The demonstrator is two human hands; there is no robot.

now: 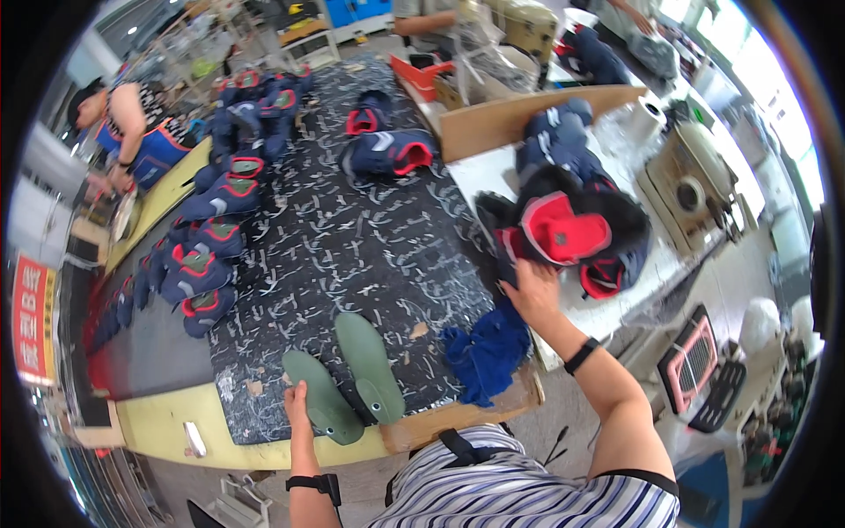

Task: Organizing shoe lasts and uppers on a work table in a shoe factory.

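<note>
Two green shoe lasts lie side by side on the near part of the dark, scrap-marked table mat. My left hand (297, 407) is closed against the edge of the left last (324, 400); the right last (368, 365) shows a round metal-rimmed hole. On the white table to the right, my right hand (535, 295) reaches into a pile of dark shoes and grips the edge of a navy shoe (507, 251) with red lining. Its fingertips are partly hidden by the shoe. Just above that hand, a red-lined shoe opening (568, 227) faces up.
A crumpled blue cloth (487, 352) lies at the mat's near right corner. Rows of navy shoes (198, 268) line the left side. Two navy shoes (392, 151) sit farther back. A beige machine (691, 189) stands right. A co-worker (132, 132) works at far left.
</note>
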